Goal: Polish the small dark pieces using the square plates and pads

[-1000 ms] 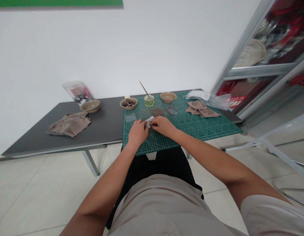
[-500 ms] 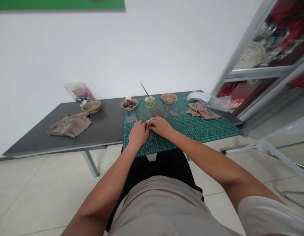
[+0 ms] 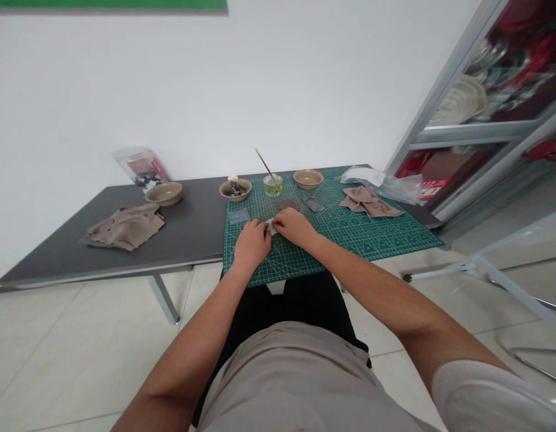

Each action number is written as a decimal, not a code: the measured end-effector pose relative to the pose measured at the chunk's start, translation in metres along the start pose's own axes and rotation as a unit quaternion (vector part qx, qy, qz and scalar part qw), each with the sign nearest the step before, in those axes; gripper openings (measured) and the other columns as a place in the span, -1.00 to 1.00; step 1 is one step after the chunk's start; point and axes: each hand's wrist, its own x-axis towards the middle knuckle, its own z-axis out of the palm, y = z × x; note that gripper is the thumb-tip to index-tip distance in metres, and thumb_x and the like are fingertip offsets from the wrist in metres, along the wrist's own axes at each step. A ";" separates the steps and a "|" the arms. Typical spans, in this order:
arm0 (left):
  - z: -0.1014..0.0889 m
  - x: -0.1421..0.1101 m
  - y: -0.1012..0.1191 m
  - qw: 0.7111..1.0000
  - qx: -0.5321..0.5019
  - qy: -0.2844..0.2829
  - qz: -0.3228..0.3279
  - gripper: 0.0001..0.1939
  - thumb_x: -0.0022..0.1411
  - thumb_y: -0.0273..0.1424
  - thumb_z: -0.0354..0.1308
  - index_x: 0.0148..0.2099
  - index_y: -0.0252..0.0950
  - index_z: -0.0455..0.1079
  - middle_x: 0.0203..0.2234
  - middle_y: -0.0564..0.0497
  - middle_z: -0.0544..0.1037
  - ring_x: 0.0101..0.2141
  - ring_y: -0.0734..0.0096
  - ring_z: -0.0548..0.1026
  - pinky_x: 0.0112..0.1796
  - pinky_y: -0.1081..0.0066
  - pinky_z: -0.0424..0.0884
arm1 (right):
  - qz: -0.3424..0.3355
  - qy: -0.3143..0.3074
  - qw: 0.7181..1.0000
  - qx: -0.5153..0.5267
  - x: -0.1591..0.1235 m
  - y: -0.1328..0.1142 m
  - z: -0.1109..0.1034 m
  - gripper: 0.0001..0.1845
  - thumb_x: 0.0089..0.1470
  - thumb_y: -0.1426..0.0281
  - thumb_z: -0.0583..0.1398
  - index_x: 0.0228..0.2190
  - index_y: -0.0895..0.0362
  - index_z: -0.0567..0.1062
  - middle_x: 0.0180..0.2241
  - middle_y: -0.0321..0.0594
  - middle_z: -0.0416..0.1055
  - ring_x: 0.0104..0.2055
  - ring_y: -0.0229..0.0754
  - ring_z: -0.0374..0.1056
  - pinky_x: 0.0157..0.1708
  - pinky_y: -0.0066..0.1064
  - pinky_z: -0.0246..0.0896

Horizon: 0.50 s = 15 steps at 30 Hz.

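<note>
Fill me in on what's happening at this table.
The left hand and right hand are together over the green cutting mat, fingers pinching a small pale piece between them; it is too small and covered to identify. Beyond the hands, a clear jar with yellowish contents stands on the mat, a thin stick leaning up out of it. A bowl of dark pieces is to its left, another bowl to its right.

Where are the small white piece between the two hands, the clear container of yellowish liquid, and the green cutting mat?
Small white piece (image 3: 271, 226), head view: its visible middle.
Clear container of yellowish liquid (image 3: 273, 188), head view: its front wall.
Green cutting mat (image 3: 338, 227), head view: a bare part of its surface.
</note>
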 end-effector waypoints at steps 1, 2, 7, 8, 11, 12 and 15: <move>0.000 0.000 0.000 1.000 -0.002 0.000 0.000 -0.71 0.36 -0.40 -0.04 -0.06 -0.30 0.50 -0.15 -0.16 0.52 -0.06 0.11 0.41 0.00 0.17 0.38 | -0.011 0.000 1.000 0.002 0.000 -0.003 0.001 -0.80 0.24 0.46 0.17 -0.29 0.22 0.62 -0.23 -0.07 0.54 -0.12 -0.10 0.33 -0.05 -0.33 0.14; -0.001 0.000 0.000 1.000 -0.003 -0.001 0.000 -0.70 0.36 -0.40 -0.05 -0.06 -0.29 0.50 -0.15 -0.16 0.52 -0.06 0.12 0.41 0.00 0.17 0.38 | -0.023 -0.001 1.000 0.007 -0.002 -0.006 0.002 -0.80 0.23 0.47 0.17 -0.29 0.22 0.61 -0.23 -0.08 0.54 -0.12 -0.11 0.33 -0.04 -0.33 0.14; -0.001 0.000 0.000 1.000 -0.008 -0.002 0.002 -0.71 0.35 -0.41 -0.05 -0.07 -0.30 0.50 -0.14 -0.16 0.52 -0.05 0.12 0.41 0.01 0.18 0.38 | -0.048 0.003 0.998 0.046 -0.016 -0.005 0.001 -0.86 0.18 0.48 0.22 -0.32 0.17 0.62 -0.27 -0.14 0.55 -0.16 -0.12 0.33 -0.06 -0.32 0.15; 0.000 0.000 0.000 1.000 -0.008 -0.001 0.001 -0.72 0.34 -0.41 -0.03 -0.07 -0.30 0.50 -0.13 -0.16 0.52 -0.05 0.12 0.41 0.01 0.18 0.38 | -0.045 0.006 0.998 0.049 -0.018 -0.002 -0.001 -0.87 0.17 0.48 0.23 -0.32 0.16 0.62 -0.27 -0.15 0.55 -0.16 -0.12 0.33 -0.06 -0.32 0.15; 0.001 0.000 -0.001 1.000 -0.006 0.000 -0.003 -0.72 0.32 -0.43 -0.02 -0.07 -0.31 0.50 -0.13 -0.16 0.52 -0.05 0.11 0.41 0.00 0.17 0.38 | -0.025 0.008 0.999 0.042 -0.018 0.007 -0.004 -0.88 0.16 0.47 0.24 -0.31 0.17 0.62 -0.27 -0.13 0.56 -0.15 -0.10 0.33 -0.06 -0.32 0.15; 0.001 0.000 -0.001 1.000 -0.004 0.000 -0.002 -0.72 0.32 -0.43 -0.02 -0.07 -0.31 0.50 -0.13 -0.16 0.52 -0.05 0.11 0.41 0.00 0.17 0.38 | -0.016 0.007 0.999 0.037 -0.016 0.009 -0.005 -0.88 0.15 0.46 0.24 -0.31 0.19 0.62 -0.27 -0.12 0.56 -0.15 -0.10 0.34 -0.06 -0.32 0.15; 0.001 0.000 -0.001 1.000 0.000 -0.003 0.000 -0.70 0.33 -0.45 -0.04 -0.06 -0.31 0.50 -0.12 -0.16 0.52 -0.04 0.11 0.41 0.01 0.17 0.38 | 0.008 0.008 1.000 0.022 -0.006 0.009 -0.004 -0.86 0.16 0.47 0.23 -0.30 0.22 0.62 -0.26 -0.09 0.56 -0.14 -0.10 0.34 -0.07 -0.33 0.15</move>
